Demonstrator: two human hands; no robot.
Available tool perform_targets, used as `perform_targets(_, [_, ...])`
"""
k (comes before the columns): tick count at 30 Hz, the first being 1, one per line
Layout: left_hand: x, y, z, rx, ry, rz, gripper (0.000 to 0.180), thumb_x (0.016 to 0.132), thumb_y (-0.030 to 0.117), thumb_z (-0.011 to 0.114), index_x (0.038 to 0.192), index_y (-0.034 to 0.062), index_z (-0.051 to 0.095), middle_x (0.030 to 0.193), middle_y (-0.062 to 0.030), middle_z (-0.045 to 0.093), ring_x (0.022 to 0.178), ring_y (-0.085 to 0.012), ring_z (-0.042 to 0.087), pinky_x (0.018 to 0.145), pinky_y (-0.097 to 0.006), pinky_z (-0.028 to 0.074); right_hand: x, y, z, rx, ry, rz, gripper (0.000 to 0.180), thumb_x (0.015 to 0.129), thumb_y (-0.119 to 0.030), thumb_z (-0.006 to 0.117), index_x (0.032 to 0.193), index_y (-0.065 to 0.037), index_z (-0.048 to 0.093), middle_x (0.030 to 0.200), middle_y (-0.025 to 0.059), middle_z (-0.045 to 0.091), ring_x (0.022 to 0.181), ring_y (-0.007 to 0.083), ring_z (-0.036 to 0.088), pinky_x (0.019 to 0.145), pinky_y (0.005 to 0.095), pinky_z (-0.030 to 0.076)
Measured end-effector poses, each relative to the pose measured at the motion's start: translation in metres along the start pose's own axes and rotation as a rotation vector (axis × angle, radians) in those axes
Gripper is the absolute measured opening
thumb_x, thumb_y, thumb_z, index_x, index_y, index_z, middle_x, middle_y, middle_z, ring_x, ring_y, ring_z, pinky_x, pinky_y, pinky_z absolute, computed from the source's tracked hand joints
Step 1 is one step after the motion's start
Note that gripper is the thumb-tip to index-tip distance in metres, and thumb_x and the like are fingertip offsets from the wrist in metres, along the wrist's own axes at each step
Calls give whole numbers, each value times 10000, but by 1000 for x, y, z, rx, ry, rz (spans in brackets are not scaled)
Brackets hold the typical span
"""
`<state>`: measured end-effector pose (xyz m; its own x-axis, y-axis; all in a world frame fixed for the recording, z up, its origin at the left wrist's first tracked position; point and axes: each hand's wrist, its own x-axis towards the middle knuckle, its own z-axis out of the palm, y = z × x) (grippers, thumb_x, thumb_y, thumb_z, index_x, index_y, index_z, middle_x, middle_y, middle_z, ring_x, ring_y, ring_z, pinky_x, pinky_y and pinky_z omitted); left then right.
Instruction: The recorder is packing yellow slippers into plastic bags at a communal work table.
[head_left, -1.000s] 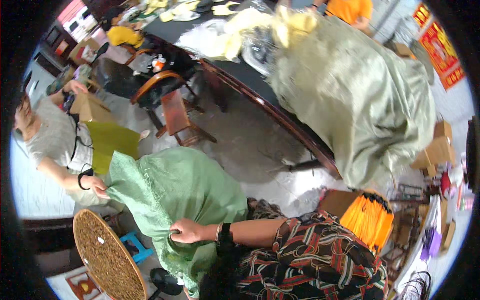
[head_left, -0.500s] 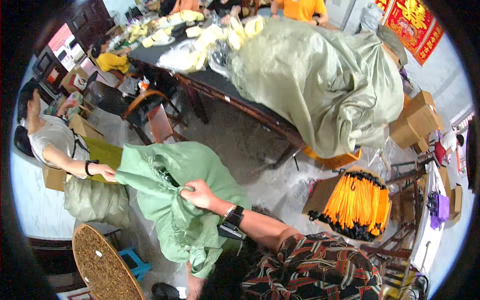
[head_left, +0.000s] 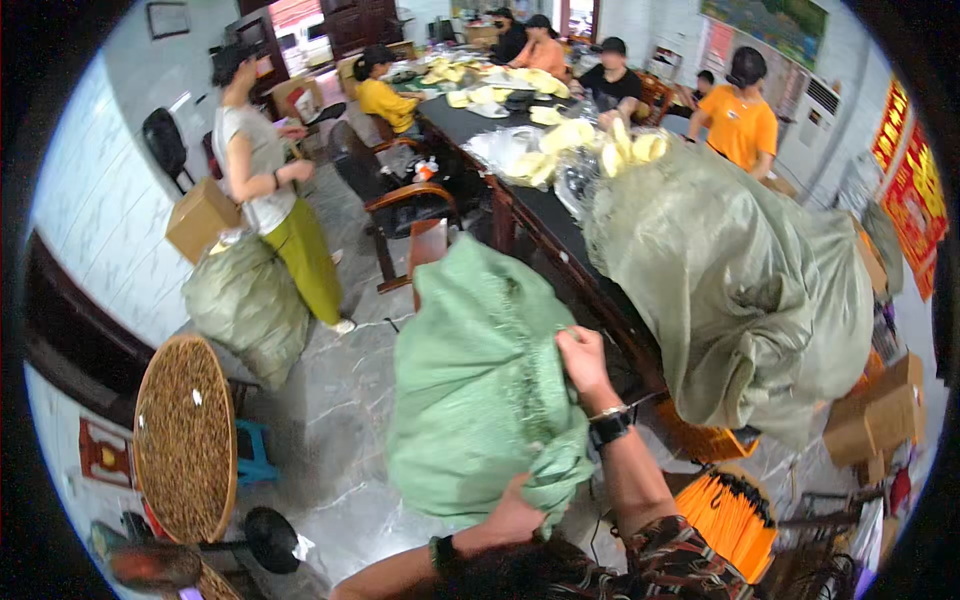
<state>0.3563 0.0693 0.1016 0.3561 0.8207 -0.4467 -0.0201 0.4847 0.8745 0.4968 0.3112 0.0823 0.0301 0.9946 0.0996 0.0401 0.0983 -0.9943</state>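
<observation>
Clutching bulging green sack (head_left: 460, 400), woven, creased, frayed

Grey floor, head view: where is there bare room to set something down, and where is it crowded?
Bare grey floor lies between the blue plastic stool and the green woven sack. Crowded: lower right, with an orange bundle and brown cardboard boxes; the long dark table, bearing a huge grey-green sack.

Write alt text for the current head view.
The wearer's right hand grips a bulging green sack at its right side, while the left hand touches its near end. Beyond, people are at a dark table bearing yellow pieces and a larger sack.
</observation>
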Motion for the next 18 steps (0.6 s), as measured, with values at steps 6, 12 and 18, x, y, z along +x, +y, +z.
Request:
perform_targets(6, [5,44,58,-25,-158,57,349,852,120,770,1173,46,656,1145,-52,696,1001,-148,624,926,-304,487,-35,19,-107,183,-6,118,119,880,-64,627,793,-11,688,713,-70,595,610,28,489,541,253,383])
perform_targets(12, [17,13,95,107,-303,83,435,856,197,744,1262,94,626,965,-53,718,746,-136,615,678,-305,493,-54,32,-133,131,17,200,159,907,-113,620,895,25,698,763,-72,599,680,43,517,618,253,430])
perform_targets(18, [37,-23,121,393,-289,-142,544,844,427,760,1289,158,601,756,-49,662,390,-132,489,332,-295,410,-63,47,-170,-152,-31,63,169,918,-154,634,924,8,678,764,-49,601,681,83,506,628,276,426])
